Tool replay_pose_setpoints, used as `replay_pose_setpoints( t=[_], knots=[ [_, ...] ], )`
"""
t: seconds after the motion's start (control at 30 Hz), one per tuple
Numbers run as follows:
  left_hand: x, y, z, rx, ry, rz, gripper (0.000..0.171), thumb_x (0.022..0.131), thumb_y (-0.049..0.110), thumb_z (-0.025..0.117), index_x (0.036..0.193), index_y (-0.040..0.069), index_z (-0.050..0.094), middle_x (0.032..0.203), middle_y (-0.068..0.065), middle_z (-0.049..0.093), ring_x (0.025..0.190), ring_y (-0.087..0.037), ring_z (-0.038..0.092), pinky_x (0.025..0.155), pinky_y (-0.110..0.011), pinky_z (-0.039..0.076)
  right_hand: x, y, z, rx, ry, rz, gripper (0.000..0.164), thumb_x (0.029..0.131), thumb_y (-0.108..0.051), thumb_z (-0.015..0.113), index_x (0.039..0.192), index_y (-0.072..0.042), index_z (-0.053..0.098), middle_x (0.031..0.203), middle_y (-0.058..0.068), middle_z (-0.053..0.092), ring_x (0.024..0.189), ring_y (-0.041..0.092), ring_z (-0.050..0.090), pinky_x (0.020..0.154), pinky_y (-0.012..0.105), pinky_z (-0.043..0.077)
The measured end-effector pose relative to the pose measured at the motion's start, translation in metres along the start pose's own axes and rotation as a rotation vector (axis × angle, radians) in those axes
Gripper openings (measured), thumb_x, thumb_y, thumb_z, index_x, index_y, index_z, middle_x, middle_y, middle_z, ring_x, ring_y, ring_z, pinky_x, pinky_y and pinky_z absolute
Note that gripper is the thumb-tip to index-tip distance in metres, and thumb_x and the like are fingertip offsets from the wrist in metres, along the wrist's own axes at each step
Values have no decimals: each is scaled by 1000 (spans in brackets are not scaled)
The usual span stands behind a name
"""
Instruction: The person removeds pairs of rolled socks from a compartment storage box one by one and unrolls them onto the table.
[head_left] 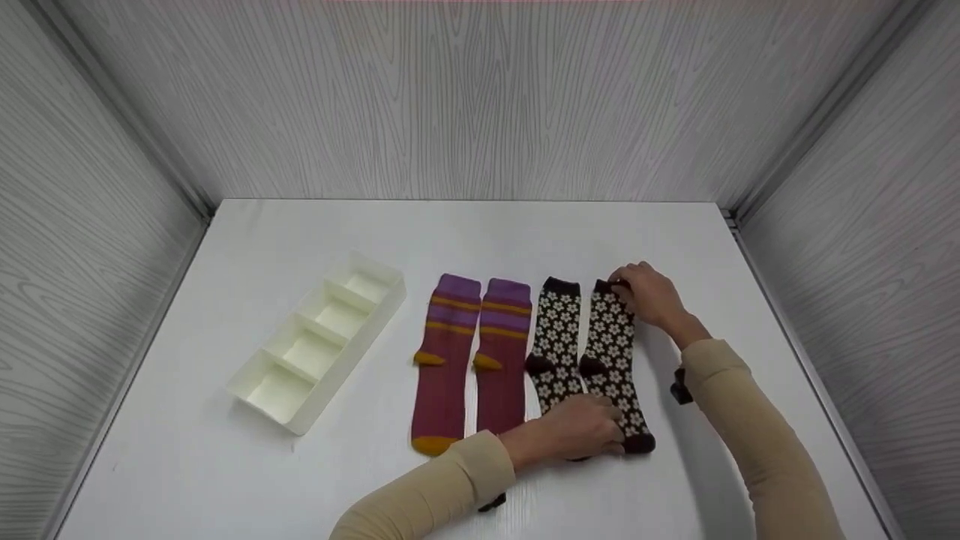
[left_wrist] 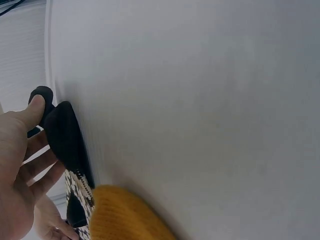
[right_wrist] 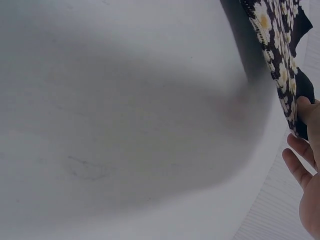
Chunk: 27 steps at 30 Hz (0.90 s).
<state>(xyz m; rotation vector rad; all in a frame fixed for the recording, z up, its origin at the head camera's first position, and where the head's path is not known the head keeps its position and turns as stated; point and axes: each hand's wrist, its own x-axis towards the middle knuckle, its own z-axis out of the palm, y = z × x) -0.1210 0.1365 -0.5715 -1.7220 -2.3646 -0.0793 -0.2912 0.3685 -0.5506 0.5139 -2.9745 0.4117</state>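
Observation:
Two black socks with white flowers lie side by side on the white table. At the right flowered sock (head_left: pixel 611 334), my right hand (head_left: pixel 651 295) pinches the dark cuff, thumb over it in the right wrist view. My left hand (head_left: pixel 581 427) reaches across the lower part of the left flowered sock (head_left: pixel 559 322), hiding most of its foot. Its thumb and fingers hold the right sock's dark toe (left_wrist: pixel 42 95); the left sock's toe (left_wrist: pixel 65 132) lies against those fingers in the left wrist view.
Two maroon socks with purple cuffs and mustard toes, a left one (head_left: pixel 442 382) and a right one (head_left: pixel 502 382), lie left of the flowered pair. A white compartment tray (head_left: pixel 330 397) stands farther left at an angle. Grey wood-grain panels (head_left: pixel 465 105) enclose the table.

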Motion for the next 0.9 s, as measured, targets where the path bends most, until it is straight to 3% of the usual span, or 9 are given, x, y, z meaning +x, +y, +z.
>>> replay_pose_setpoints(
  t=[0.3,0.6,0.8,0.9],
  knots=[
    [-1,1,-6,-67,-107,-20,26,100,49,68,114,32,81,115,11,73,104,-7,68,88,-19,57,2,1,8,17,-37,46,22,104,-19,68,123,-9,73,115,14,74,106,34,65,89,54,57],
    [-1,2,-7,-115,-101,1,24,97,44,73,116,32,81,116,13,74,104,-5,67,87,-17,56,2,1,15,29,-52,58,23,105,-21,66,122,-8,73,114,15,73,106,35,65,91,54,57],
    [-4,-1,-14,-163,-135,-13,28,102,44,67,122,28,79,118,9,74,107,-8,68,89,-20,57,0,2,14,6,-40,49,27,105,-24,65,125,-6,71,116,18,69,109,38,64,91,56,56],
    [-10,-6,-17,-142,-110,-23,30,104,45,64,122,26,77,116,7,74,106,-8,70,88,-21,58,-3,1,11,2,-40,60,35,106,-29,65,131,-5,69,125,21,66,116,40,62,92,58,56]
  ],
)
